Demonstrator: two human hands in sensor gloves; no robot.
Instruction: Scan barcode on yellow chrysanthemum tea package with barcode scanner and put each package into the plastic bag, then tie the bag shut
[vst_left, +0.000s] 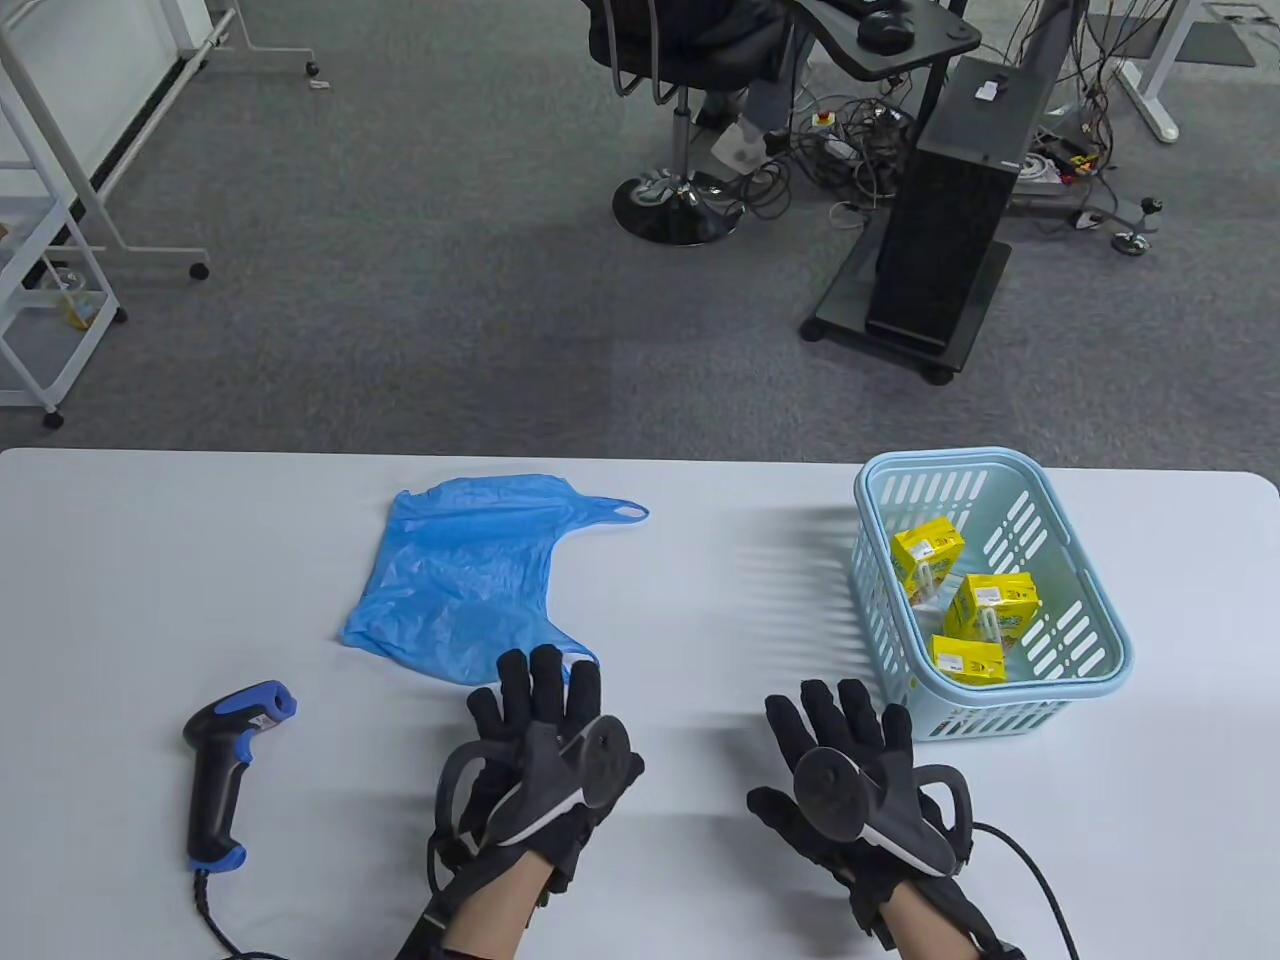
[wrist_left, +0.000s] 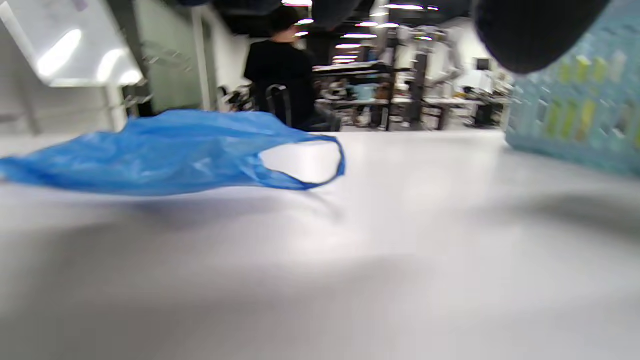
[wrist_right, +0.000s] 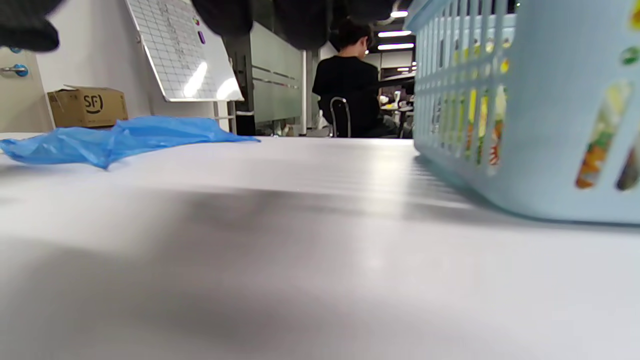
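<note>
Both hands lie flat on the surface (vst_left: 700, 620), side by side and apart. The bag (vst_left: 470, 575) lies just beyond the left hand (vst_left: 545, 760), whose fingertips reach its near edge. The scanner (vst_left: 228, 765) lies well to the left of the left hand. The basket (vst_left: 1085, 565) stands just beyond and to the right of the right hand (vst_left: 860, 780), close to its fingertips. Three packages (vst_left: 985, 610) lie in the basket.

both hands (vst_left: 545, 750) (vst_left: 860, 775) flat, fingers straight
</note>
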